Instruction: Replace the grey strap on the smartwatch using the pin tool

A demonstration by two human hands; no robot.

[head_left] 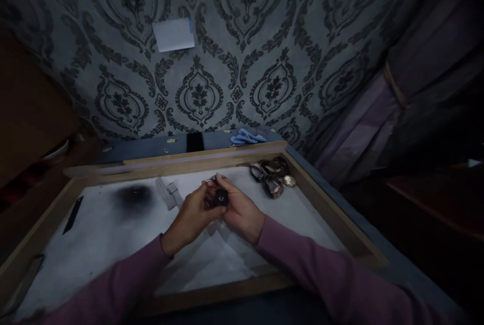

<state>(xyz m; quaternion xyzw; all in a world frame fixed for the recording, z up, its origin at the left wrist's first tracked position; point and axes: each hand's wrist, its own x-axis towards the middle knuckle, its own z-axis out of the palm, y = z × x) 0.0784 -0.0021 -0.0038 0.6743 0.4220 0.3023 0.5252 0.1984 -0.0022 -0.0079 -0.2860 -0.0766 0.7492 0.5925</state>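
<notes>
Both of my hands meet over the middle of a wood-framed tray with a white bottom. Between them is a small dark round thing, like a watch face (221, 198); dim light hides its details. My left hand (194, 214) closes on it from the left, fingers curled. On the other side, my right hand (242, 211) cups it, with the fingers bent around it. A grey strap (166, 194) lies just left of my left hand. To the right sit several dark, shiny pieces (273, 183) that look like watches, beside a round gold watch-like piece (289, 180).
The wooden tray frame (336, 219) surrounds the work area. Behind it, a blue cloth (247, 137) and a black flat object (195, 142) lie on the blue cover. A black strip (73, 215) lies at the left. The patterned wall stands close behind; a tied curtain (363, 118) hangs right.
</notes>
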